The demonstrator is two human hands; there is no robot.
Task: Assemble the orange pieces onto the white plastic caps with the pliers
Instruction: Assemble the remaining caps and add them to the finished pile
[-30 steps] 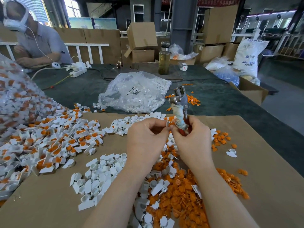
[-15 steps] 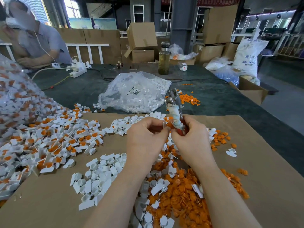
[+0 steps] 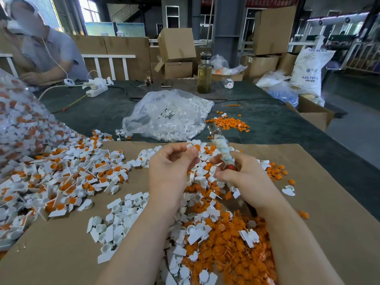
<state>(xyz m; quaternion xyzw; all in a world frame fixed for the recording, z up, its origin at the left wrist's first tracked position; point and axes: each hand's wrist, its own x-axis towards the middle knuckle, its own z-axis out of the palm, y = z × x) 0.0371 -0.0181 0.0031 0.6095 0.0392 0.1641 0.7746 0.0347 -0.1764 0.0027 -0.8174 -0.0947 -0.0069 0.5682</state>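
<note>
My left hand [image 3: 171,169] pinches a white plastic cap with an orange piece in it [image 3: 195,147] between thumb and fingertips, above the cardboard sheet [image 3: 329,223]. My right hand [image 3: 244,177] grips the pliers [image 3: 221,148] by their cloth-wrapped handles, with the metal jaws pointing up and away. The two hands are apart, and the cap sits just left of the pliers. Below the hands lies a heap of loose orange pieces [image 3: 232,249] mixed with white caps [image 3: 121,221].
Assembled caps with orange inserts [image 3: 61,177] are piled at the left, beside a clear bag of them [image 3: 18,122]. A plastic bag of white caps [image 3: 166,116] and more orange pieces [image 3: 228,122] lie on the green table. A person [image 3: 41,50] sits far left.
My hands have drawn apart: the left one has lifted away to the left with the cap, and the pliers have tilted left and dropped slightly in my right hand.
</note>
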